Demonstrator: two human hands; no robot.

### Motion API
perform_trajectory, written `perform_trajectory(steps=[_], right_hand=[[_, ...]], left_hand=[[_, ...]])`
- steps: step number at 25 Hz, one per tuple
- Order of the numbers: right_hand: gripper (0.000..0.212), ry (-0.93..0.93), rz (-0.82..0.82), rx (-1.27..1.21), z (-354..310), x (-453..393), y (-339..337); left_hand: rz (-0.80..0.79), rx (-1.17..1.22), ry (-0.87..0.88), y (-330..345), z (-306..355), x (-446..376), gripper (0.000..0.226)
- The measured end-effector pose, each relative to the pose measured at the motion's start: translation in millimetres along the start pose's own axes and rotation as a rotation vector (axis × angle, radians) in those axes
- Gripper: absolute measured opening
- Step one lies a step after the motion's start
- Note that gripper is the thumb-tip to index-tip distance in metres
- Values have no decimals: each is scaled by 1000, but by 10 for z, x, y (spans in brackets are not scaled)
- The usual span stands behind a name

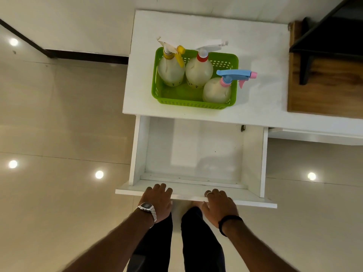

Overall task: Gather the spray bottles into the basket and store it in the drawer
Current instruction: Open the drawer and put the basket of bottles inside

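A green perforated basket (188, 104) stands on the white cabinet top (261, 55). Three translucent spray bottles stand upright in it: one with a yellow trigger (170, 70) at the left, one with a red collar and white trigger (198, 72) in the middle, one with a blue and pink trigger (217, 91) at the front right. Below the top, the white drawer (140, 152) is pulled out and holds nothing. My left hand (158, 203), with a wristwatch, and my right hand (221, 205), with a black band, both grip the drawer's front panel (255, 203).
A wooden board (322, 89) with a black frame (324, 42) above it lies at the right end of the cabinet top. Glossy beige floor tiles surround the cabinet. My legs in dark trousers (198, 242) stand just in front of the drawer.
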State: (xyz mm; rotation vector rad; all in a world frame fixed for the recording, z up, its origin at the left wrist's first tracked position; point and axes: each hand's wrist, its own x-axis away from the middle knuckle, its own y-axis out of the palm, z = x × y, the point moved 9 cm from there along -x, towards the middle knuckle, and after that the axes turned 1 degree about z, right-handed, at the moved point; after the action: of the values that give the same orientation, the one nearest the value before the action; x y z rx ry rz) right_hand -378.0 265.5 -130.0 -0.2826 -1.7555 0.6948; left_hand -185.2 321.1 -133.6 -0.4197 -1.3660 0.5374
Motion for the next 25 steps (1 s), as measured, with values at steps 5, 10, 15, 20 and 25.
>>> perform_trajectory(steps=[5, 10, 15, 20, 25], right_hand=[[39, 14, -42, -8, -13, 29, 159], [40, 40, -143, 32, -43, 80, 343], [43, 56, -164, 48, -65, 78, 410], [39, 168, -113, -176, 155, -129, -35], [32, 325, 257, -563, 599, -652, -1269]], left_hand=[[-39, 32, 13, 210, 26, 64, 44], [-146, 48, 15, 422, 90, 166, 45], [-169, 53, 21, 451, 83, 181, 46], [-37, 409, -52, -75, -273, -47, 42], [459, 852, -268, -1442, -1223, -396, 29]])
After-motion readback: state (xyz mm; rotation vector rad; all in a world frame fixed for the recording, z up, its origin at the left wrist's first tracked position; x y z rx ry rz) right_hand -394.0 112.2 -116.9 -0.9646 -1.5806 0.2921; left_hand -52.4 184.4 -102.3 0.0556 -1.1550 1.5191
